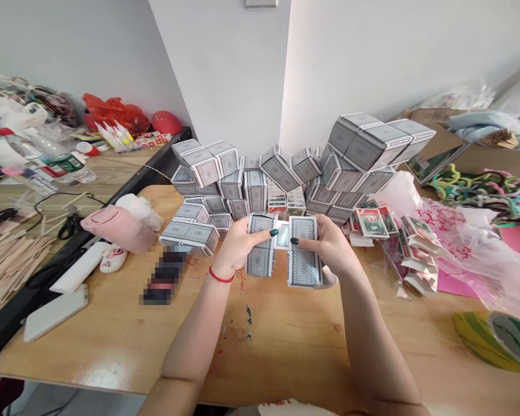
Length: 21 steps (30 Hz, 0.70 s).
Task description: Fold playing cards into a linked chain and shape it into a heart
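Observation:
Above the wooden table (286, 341), my left hand (238, 245) grips a stack of grey-backed playing cards (260, 245), its forefinger stretched across the back. Beside it, my right hand (329, 248) holds a second stack of the same cards (303, 254). A single card (282, 235) bridges the gap between the two stacks, under both forefingers. A red string circles my left wrist. Behind my hands rises a heap of grey card packs (286, 173), piled against the wall.
Opened red-and-green card boxes (372, 222) and a crumpled plastic bag (459, 242) lie to the right, and a green tape roll (498, 341) sits at the near right. On the left are a pink cloth (117, 228), a white phone (56, 312) and wooden sticks (8, 266).

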Each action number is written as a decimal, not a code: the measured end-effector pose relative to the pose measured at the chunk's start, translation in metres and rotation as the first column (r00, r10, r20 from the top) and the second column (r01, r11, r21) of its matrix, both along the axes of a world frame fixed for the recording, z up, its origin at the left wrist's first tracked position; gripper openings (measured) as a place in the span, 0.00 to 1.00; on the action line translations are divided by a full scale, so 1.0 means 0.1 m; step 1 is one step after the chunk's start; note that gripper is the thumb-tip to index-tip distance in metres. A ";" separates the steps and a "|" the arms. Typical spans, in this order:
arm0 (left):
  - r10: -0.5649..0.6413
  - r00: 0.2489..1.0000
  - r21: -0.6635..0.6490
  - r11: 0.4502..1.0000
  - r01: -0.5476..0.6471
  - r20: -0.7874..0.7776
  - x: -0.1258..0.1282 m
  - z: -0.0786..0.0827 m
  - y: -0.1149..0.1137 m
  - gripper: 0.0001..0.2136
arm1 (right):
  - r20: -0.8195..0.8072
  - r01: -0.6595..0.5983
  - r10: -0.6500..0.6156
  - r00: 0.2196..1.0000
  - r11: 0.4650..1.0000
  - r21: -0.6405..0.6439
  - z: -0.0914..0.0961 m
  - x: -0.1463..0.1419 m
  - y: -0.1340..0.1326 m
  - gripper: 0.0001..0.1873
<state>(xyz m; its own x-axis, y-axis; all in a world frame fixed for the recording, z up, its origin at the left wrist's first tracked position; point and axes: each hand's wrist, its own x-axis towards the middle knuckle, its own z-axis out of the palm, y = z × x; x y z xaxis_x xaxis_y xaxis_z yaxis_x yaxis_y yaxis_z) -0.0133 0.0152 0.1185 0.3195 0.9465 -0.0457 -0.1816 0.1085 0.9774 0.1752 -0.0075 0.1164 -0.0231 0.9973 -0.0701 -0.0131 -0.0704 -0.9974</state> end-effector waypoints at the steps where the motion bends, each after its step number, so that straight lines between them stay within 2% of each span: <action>1: -0.002 1.000 0.018 1.000 0.002 -0.012 0.00 0.01 -0.01 0.16 | 0.015 0.004 -0.004 1.000 1.000 0.009 0.01 0.00 -0.01 0.20; 5: 0.046 0.997 0.098 0.994 -0.040 -0.055 0.02 0.00 -0.04 0.17 | 0.055 0.000 -0.002 0.998 0.999 0.046 0.04 0.00 -0.05 0.19; 10: 0.068 0.993 0.150 0.987 -0.053 -0.097 0.04 -0.01 -0.06 0.15 | 0.021 -0.037 0.036 0.999 0.998 0.053 0.07 -0.02 -0.07 0.19; 15: 0.037 0.996 0.163 0.986 -0.024 -0.079 0.07 0.01 -0.08 0.16 | -0.034 -0.032 0.035 0.999 0.997 0.064 0.07 -0.07 -0.05 0.19; 21: 0.030 0.996 0.120 0.993 -0.020 -0.080 0.10 0.00 -0.09 0.17 | -0.083 -0.087 0.092 0.992 0.994 0.068 0.05 -0.09 -0.03 0.19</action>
<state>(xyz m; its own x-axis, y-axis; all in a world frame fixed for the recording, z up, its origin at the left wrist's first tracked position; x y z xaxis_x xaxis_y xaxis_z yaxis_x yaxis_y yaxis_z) -0.0033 0.0063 0.1185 0.2955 0.9544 0.0424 -0.1020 -0.0127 0.9947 0.1660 -0.0109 0.1216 -0.1154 0.9933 -0.0001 -0.0950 -0.0111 -0.9954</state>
